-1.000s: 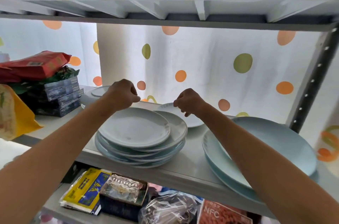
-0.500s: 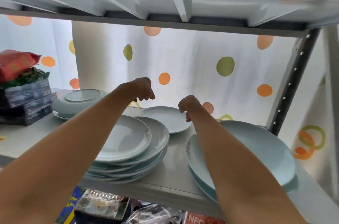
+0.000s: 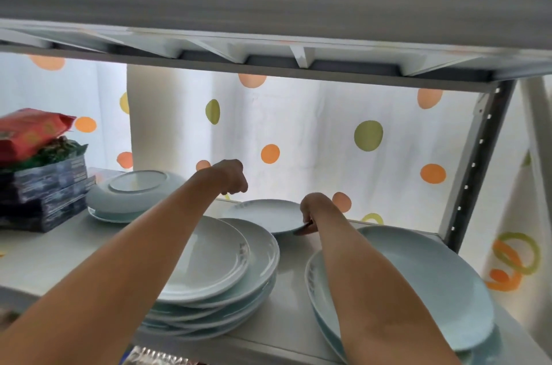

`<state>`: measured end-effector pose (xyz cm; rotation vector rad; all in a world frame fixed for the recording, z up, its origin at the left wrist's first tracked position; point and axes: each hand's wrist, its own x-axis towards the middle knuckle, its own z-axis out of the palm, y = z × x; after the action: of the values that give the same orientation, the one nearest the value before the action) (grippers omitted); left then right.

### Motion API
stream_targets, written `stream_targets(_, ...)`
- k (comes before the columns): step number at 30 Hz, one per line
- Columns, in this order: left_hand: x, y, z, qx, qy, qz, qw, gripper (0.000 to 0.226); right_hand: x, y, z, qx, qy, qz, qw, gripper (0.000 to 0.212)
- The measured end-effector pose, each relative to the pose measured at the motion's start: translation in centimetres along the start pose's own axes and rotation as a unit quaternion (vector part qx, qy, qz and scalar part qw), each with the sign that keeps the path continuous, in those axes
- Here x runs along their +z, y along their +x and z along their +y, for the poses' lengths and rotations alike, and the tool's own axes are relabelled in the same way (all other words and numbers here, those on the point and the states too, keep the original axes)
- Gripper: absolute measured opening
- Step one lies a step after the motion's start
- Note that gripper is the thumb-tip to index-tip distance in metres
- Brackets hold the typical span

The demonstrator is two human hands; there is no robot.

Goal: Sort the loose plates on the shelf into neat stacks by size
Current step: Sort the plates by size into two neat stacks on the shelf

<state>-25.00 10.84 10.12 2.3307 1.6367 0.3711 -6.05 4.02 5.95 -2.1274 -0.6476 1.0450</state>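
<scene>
A small pale plate (image 3: 264, 214) lies at the back of the grey shelf (image 3: 291, 290). My right hand (image 3: 313, 211) grips its right rim, fingers under the edge. My left hand (image 3: 230, 175) hovers curled just above the plate's far left rim, holding nothing. In front sits an uneven stack of several medium plates (image 3: 227, 272). At the right are two large light-blue plates (image 3: 433, 284), partly hidden by my right forearm. At the back left, upturned plates (image 3: 134, 194) form a small pile.
Dark boxes (image 3: 44, 191) topped by a red packet (image 3: 30, 130) stand at the shelf's left. The upper shelf (image 3: 268, 15) hangs low overhead. A perforated metal post (image 3: 475, 167) rises at the right. A dotted curtain (image 3: 298, 131) closes the back.
Both hands have reached further back over the shelf. My right hand has dropped onto the small plate's rim and taken hold of it. My view has moved closer and higher.
</scene>
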Motion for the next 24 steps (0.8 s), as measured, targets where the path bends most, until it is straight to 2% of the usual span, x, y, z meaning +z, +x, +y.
stream_targets(3, -0.2, -0.3, 0.2, 0.004, -0.002, 0.013, 1.0, 0.009, -0.8, -0.6, -1.1, -0.038, 0.028, 0.02, 0.999, 0.015)
stream_targets(8, 0.0, -0.2, 0.6, 0.032, 0.019, 0.056, 0.998, 0.023, -3.4, -1.6, -2.2, -0.138, 0.132, 0.053, 0.98, 0.01)
stream_targets(10, 0.0, 0.1, 0.9, 0.037, -0.025, 0.084, 0.995, 0.04, -5.2, -1.9, -2.5, -0.167, 0.154, 0.059, 0.972, 0.011)
stream_targets(12, -0.2, 0.0, 1.5, 0.033, -0.11, 0.102, 0.988, 0.047, -6.9, -2.3, -2.5, -0.19, 0.173, 0.069, 0.964, 0.015)
stream_targets(15, -0.7, -0.5, 2.8, 0.037, -0.26, 0.102, 0.96, 0.033, -9.1, -2.9, -1.8, -0.223, 0.152, 0.076, 0.96, 0.016)
stream_targets(17, -1.1, -0.8, 3.4, 0.036, -0.31, 0.106, 0.944, 0.025, -10.4, -3.5, -0.9, -0.236, 0.147, 0.078, 0.957, 0.016)
stream_targets(21, -1.3, -1.7, 4.7, 0.033, -0.299, 0.103, 0.948, 0.014, -12.7, -4.7, 1.3, -0.245, 0.13, 0.099, 0.956, 0.015)
stream_targets(24, -0.8, -2.8, 5.9, 0.033, -0.282, 0.034, 0.958, 0.016, -14.1, -5.4, 3.6, -0.236, 0.1, 0.138, 0.957, 0.009)
